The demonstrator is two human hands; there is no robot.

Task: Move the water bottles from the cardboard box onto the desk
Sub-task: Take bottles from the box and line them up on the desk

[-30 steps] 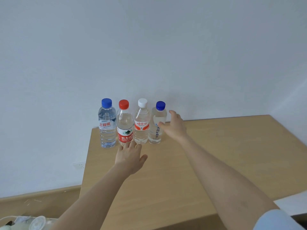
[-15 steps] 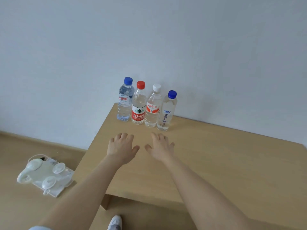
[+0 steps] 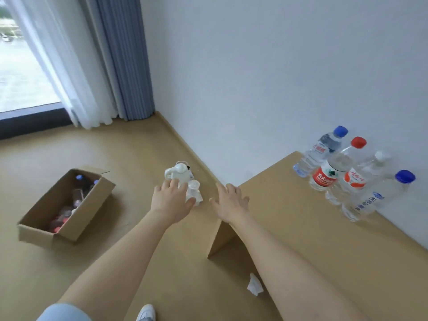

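Several water bottles stand in a row on the wooden desk (image 3: 301, 228) by the wall: a blue-capped bottle (image 3: 317, 154), a red-capped bottle (image 3: 333, 167), a white-capped bottle (image 3: 361, 177) and another blue-capped bottle (image 3: 379, 195). An open cardboard box (image 3: 34, 225) lies on the floor at the left with more bottles (image 3: 69, 205) inside. My left hand (image 3: 171, 200) and my right hand (image 3: 231, 202) are stretched forward in mid-air, fingers spread, holding nothing, between the box and the desk's left corner.
A white plastic item (image 3: 180, 174) lies on the floor past my left hand. A crumpled white scrap (image 3: 253, 286) sits on the floor by the desk's side panel. Blue curtains (image 3: 120, 56) and a window are at the far left. My shoe (image 3: 146, 312) shows at the bottom.
The view has swung left from the desk toward the floor, bringing the cardboard box into sight. Both hands have come off the desk area and now hover left of its corner.
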